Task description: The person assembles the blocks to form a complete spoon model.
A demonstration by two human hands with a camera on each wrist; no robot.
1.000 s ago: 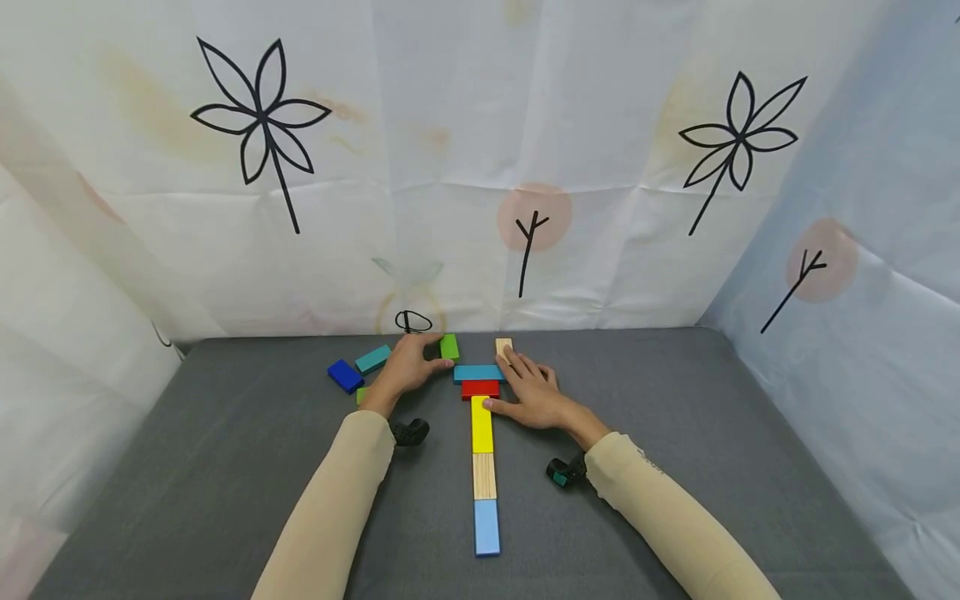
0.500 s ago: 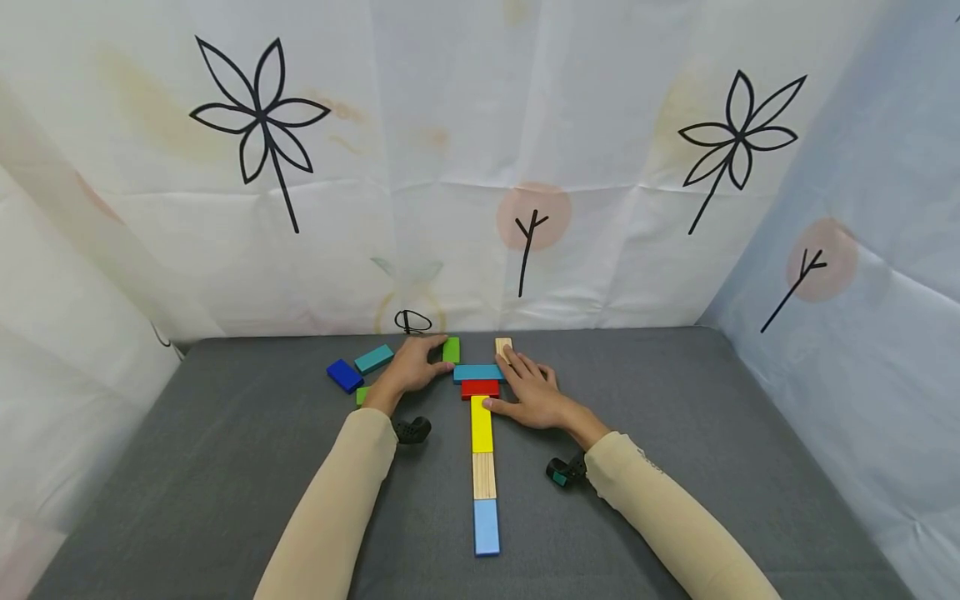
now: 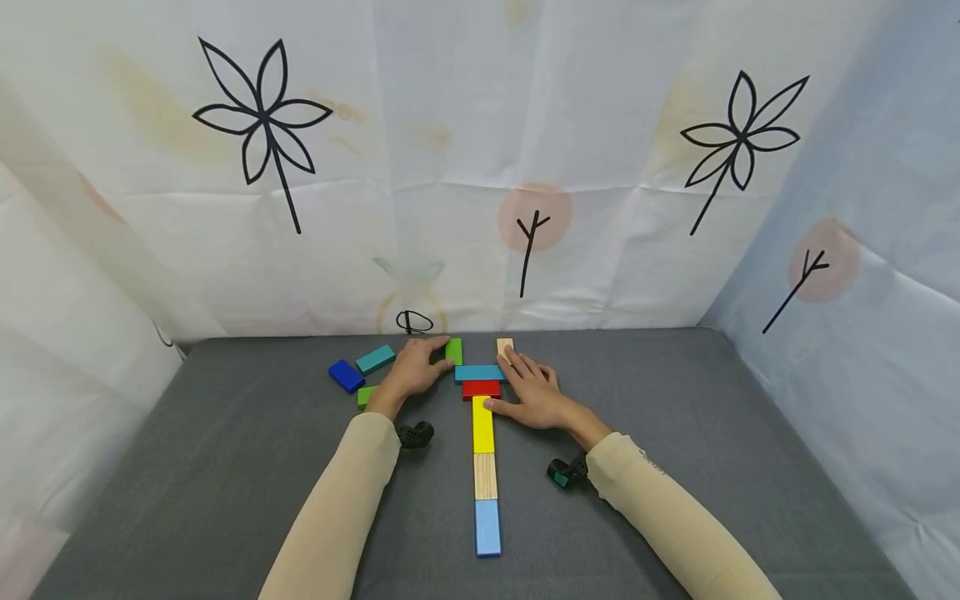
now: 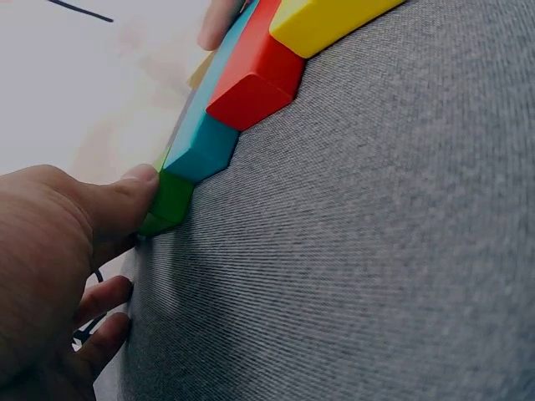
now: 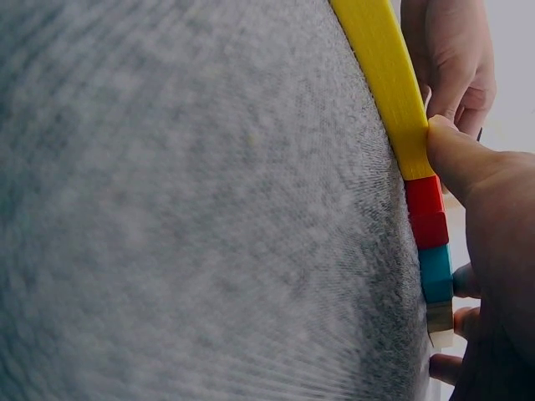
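In the head view my left hand pinches a green block between thumb and fingers, at the back left of the teal block. The left wrist view has my thumb against that green block. My right hand rests spread over the right side, its thumb on the yellow block and fingertips at the teal block and a plain wooden block. A red block lies crosswise between teal and yellow. From the yellow block a straight line continues nearer through another wooden block to a light blue block.
Left of the left hand lie a dark blue block, a second teal block and another green block, partly hidden by the wrist. A grey cloth covers the table. A white printed curtain hangs behind.
My left hand has shifted the green block slightly right and nearer, so it sits against the teal block's back edge. The right hand has stayed in place.
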